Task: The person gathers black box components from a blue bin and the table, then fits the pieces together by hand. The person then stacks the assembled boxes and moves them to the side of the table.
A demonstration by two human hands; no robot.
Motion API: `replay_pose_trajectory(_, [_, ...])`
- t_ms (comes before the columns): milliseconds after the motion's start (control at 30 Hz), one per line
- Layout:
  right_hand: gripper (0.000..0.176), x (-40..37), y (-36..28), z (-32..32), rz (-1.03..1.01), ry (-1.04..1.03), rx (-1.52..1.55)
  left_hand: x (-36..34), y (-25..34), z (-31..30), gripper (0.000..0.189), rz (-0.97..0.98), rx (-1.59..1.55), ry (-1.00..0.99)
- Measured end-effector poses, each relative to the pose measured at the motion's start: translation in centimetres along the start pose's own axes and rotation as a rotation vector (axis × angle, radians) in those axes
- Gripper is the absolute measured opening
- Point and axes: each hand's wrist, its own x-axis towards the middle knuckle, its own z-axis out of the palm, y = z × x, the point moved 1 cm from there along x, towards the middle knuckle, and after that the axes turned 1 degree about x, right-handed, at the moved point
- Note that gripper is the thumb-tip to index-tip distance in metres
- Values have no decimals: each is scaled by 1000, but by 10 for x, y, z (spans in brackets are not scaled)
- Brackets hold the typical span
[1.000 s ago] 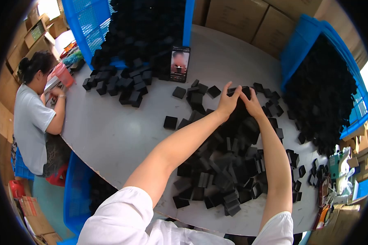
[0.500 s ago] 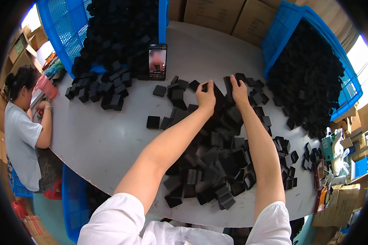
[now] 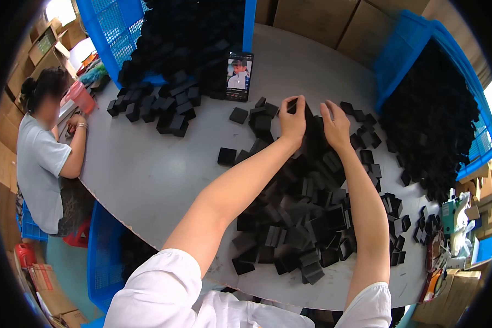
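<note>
My left hand (image 3: 293,117) is closed round the end of a black block (image 3: 312,121) at the far side of the pile, thumb and fingers near its top. To its right my right hand (image 3: 335,123) has its fingers stretched out and slightly apart, beside the block, with a small gap between. Below both hands a heap of small black boxes (image 3: 311,224) spreads over the grey table (image 3: 164,180). A few loose black boxes (image 3: 227,156) lie left of my left hand.
Blue crates full of black pieces stand tipped at the back left (image 3: 250,27) and right (image 3: 404,60). A phone (image 3: 238,76) stands upright between them. Another person (image 3: 49,158) sits at the far left. A blue crate (image 3: 106,257) is below the table edge.
The view has shifted, so the table's things appear further right. My right hand has let go of the dark block it held, and its fingers have opened.
</note>
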Motion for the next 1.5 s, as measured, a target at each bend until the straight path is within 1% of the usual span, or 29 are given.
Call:
replay_pose_trajectory(33, [57,0,-16,-3,1,-6,2,-1,1,2,34,4,-50,-36])
replay_pose_trajectory(100, [54,-4,-38,-3,159,-270,219,-6,12,7,35,-92,-134,-35])
replay_pose_trajectory(133, [53,-4,-39,-2,212,-277,245,-7,13,10,36,-183,-220,-35])
replay_pose_trajectory(267, [53,-5,-41,-2,235,-217,318,9,-3,8,39,-215,-262,-22])
replay_pose_trajectory(333, [57,-3,-46,-17,176,-301,144,27,-16,1,39,-182,-256,54])
replay_pose_trajectory(367, [57,-5,-39,-22,204,-294,128,28,-2,-3,35,-249,-307,100])
replay_pose_trajectory(433, [61,-2,-23,-33,182,-158,108,43,-4,-25,45,-310,71,-146])
replay_pose_trajectory(467, [73,0,-20,-45,307,-278,246,45,-1,-32,51,-245,307,-192])
replay_pose_trajectory(500, [73,-4,-13,-54,318,-269,237,45,2,-34,57,-165,543,-237])
replay_pose_trajectory(533, [80,-7,-6,-63,322,-284,108,38,6,-32,57,-170,541,-248])
replay_pose_trajectory(567, [87,-8,2,-71,320,-300,-19,29,13,-32,59,35,728,-178])
replay_pose_trajectory(600, [97,-13,11,-78,408,-414,-29,21,21,-33,61,243,907,-100])
replay_pose_trajectory(633, [97,-20,16,-81,408,-416,-32,17,22,-33,61,240,905,-98])
replay_pose_trajectory(700, [92,-41,32,-78,576,-683,-262,9,25,-29,55,388,861,-200])
replay_pose_trajectory(767, [85,-58,55,-66,621,-724,-132,-6,23,-24,43,414,767,-321])
replay_pose_trajectory(800, [81,-66,81,-55,476,-650,-167,-14,18,-21,41,371,698,-352])
replay_pose_trajectory(833, [81,-65,67,-57,475,-648,-167,-23,14,-19,39,328,630,-385])
replay_pose_trajectory(900, [83,-65,17,-65,695,-626,-132,-42,21,-16,38,281,648,-411])
replay_pose_trajectory(967, [85,-65,13,-68,691,-589,-164,-54,24,-16,38,91,562,-460])
replay_pose_trajectory(1100, [92,-62,24,-79,694,-270,-60,-59,28,-17,48,30,491,-464])
replay_pose_trajectory(1133, [90,-57,-7,-93,802,-258,91,-62,31,-16,48,31,492,-464])
replay_pose_trajectory(1167, [90,-55,-11,-96,802,-257,92,-64,34,-14,55,-55,474,-456])
replay_pose_trajectory(1233, [85,-50,-19,-101,894,-269,366,-71,36,-8,62,-136,451,-449])
replay_pose_trajectory(1267, [66,-52,-34,-100,856,-162,340,-75,34,-3,68,-218,350,-438])
replay_pose_trajectory(1300, [66,-53,-38,-99,849,-163,341,-78,33,2,74,-297,248,-424])
replay_pose_trajectory(1367, [51,-53,-44,-91,815,-187,516,-85,23,10,74,-361,38,-427])
replay_pose_trajectory(1400, [45,-54,-39,-81,826,-116,487,-87,23,13,71,-303,41,-366])
replay_pose_trajectory(1433, [45,-55,-43,-77,814,-141,500,-87,20,12,68,-244,48,-299])
replay_pose_trajectory(1500, [54,-62,-51,-75,824,-150,645,-90,31,8,57,-186,138,-243])
